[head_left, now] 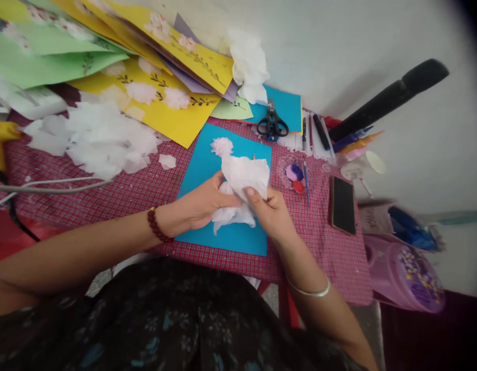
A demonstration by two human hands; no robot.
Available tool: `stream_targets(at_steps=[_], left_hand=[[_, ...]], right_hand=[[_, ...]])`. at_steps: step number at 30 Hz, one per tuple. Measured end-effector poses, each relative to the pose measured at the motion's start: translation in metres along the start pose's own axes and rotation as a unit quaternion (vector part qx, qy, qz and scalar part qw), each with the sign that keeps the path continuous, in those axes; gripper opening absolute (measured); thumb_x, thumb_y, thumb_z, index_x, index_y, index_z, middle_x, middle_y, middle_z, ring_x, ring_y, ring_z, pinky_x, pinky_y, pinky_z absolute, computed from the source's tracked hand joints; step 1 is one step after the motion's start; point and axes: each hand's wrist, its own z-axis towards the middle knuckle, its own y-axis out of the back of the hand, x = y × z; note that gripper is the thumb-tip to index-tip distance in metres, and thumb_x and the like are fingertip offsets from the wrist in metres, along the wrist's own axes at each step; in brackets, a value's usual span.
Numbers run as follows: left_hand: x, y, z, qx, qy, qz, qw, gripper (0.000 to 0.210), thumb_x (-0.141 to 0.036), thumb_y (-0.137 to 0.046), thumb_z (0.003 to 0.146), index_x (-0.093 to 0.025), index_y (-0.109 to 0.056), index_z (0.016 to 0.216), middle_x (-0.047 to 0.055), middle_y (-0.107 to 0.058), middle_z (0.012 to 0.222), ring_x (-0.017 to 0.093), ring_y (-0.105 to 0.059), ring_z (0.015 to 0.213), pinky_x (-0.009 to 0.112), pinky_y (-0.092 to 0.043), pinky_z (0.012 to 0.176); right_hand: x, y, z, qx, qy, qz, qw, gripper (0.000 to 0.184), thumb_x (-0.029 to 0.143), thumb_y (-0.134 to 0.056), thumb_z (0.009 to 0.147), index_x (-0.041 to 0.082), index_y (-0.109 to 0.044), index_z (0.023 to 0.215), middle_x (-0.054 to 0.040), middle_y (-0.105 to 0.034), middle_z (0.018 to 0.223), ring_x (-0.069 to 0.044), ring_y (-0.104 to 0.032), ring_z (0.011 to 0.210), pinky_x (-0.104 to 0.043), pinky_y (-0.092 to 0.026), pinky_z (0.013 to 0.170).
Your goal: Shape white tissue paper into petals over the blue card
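Note:
Both my hands hold a soft white tissue paper [246, 172] above a blue sheet of paper [207, 237]. My left hand [207, 201] grips it from the left, thumb pointing right across the tissue. From the right, my right hand [269, 211] pinches it with the thumb on top. The tissue hangs in loose folds below my hands. Just beyond it, a fluffy pale pink tissue flower [221, 147] lies on the blue sheet. A pencil tip [254, 156] shows behind the tissue; the rest of it is hidden.
A heap of white tissue pieces [107, 136] lies left, below yellow sheets with flowers [172, 98]. Black-handled scissors [272, 123] rest at the back. Right are a paint palette [294, 174], a thin brush [307, 183], a phone [342, 205] and pens [321, 133]. A grey cable [68, 188] crosses the left.

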Motion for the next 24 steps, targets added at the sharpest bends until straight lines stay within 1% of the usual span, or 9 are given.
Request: stream_targets(at_steps=[4,7,9,11,13,15,19,21,24], left_hand=[[-0.009,0.004,-0.006,0.054,0.045,0.039,0.997,0.077,-0.002,-0.073,0.055,-0.019,-0.05,0.127,0.005,-0.071,0.099,0.015,-0.066,0.073,0.024,-0.054,0.064],[-0.019,0.014,-0.009,0.097,0.075,0.076,0.99,0.075,0.0,-0.07,0.054,-0.021,-0.053,0.124,0.002,-0.071,0.091,0.012,-0.065,0.069,0.02,-0.053,0.059],[-0.024,0.022,-0.01,0.109,0.085,0.113,0.984,0.071,-0.003,-0.068,0.056,-0.022,-0.054,0.123,0.001,-0.071,0.088,0.012,-0.064,0.064,0.019,-0.051,0.053],[-0.028,0.027,-0.01,0.098,0.081,0.159,0.979,0.064,-0.005,-0.067,0.058,-0.022,-0.057,0.12,-0.001,-0.069,0.078,0.01,-0.059,0.052,0.017,-0.043,0.043],[-0.031,0.028,-0.011,0.067,0.069,0.2,0.975,0.055,-0.007,-0.065,0.06,-0.02,-0.06,0.113,-0.005,-0.061,0.061,0.007,-0.046,0.039,0.015,-0.029,0.035],[-0.033,0.026,-0.013,0.034,0.054,0.213,0.975,0.044,-0.01,-0.066,0.064,-0.019,-0.062,0.106,-0.007,-0.054,0.053,0.005,-0.04,0.036,0.015,-0.021,0.033],[-0.032,0.019,-0.016,0.012,0.035,0.161,0.986,0.025,-0.023,-0.073,0.073,-0.018,-0.059,0.093,-0.005,-0.058,0.058,0.006,-0.046,0.042,0.015,-0.03,0.037],[-0.03,0.018,-0.015,0.005,0.027,0.139,0.99,0.023,-0.023,-0.074,0.074,-0.018,-0.057,0.088,-0.006,-0.057,0.056,0.005,-0.044,0.041,0.015,-0.032,0.038],[-0.027,0.02,-0.012,-0.009,0.005,0.132,0.991,0.023,-0.021,-0.075,0.073,-0.018,-0.055,0.083,-0.007,-0.054,0.053,0.004,-0.041,0.039,0.015,-0.03,0.038]], right_hand=[[0.001,0.004,0.003,-0.102,0.001,-0.002,0.995,0.051,0.064,-0.057,0.085,0.022,-0.046,0.059,0.0042,-0.038,0.053,-0.009,-0.032,0.049,-0.024,-0.029,0.045],[0.002,0.01,0.005,-0.108,0.002,-0.008,0.994,0.051,0.065,-0.058,0.083,0.022,-0.045,0.059,0.004,-0.039,0.053,-0.009,-0.031,0.048,-0.024,-0.027,0.044],[0.002,0.014,0.006,-0.1,0.009,-0.01,0.995,0.051,0.064,-0.059,0.083,0.022,-0.045,0.059,0.004,-0.039,0.054,-0.009,-0.031,0.049,-0.024,-0.027,0.044],[0.001,0.016,0.006,-0.089,0.012,-0.009,0.996,0.051,0.063,-0.059,0.084,0.022,-0.044,0.059,0.0041,-0.037,0.055,-0.009,-0.03,0.05,-0.024,-0.027,0.045],[-0.001,0.015,0.005,-0.076,0.011,-0.003,0.997,0.05,0.062,-0.059,0.084,0.022,-0.043,0.059,0.0043,-0.037,0.055,-0.008,-0.029,0.049,-0.024,-0.026,0.045],[-0.002,0.013,0.005,-0.064,0.012,0.0,0.998,0.049,0.06,-0.058,0.086,0.021,-0.043,0.06,0.0043,-0.037,0.056,-0.008,-0.03,0.05,-0.024,-0.025,0.045],[-0.003,0.01,0.004,-0.059,0.016,-0.004,0.998,0.047,0.058,-0.058,0.086,0.021,-0.045,0.061,0.0046,-0.036,0.057,-0.008,-0.029,0.051,-0.024,-0.025,0.046],[-0.003,0.01,0.004,-0.07,0.015,0.002,0.997,0.047,0.059,-0.058,0.086,0.021,-0.045,0.061,0.0045,-0.036,0.057,-0.009,-0.028,0.051,-0.024,-0.026,0.046],[-0.005,0.013,0.005,-0.099,-0.002,0.025,0.995,0.047,0.061,-0.059,0.084,0.021,-0.048,0.063,0.0039,-0.039,0.058,-0.009,-0.03,0.052,-0.024,-0.028,0.047]])
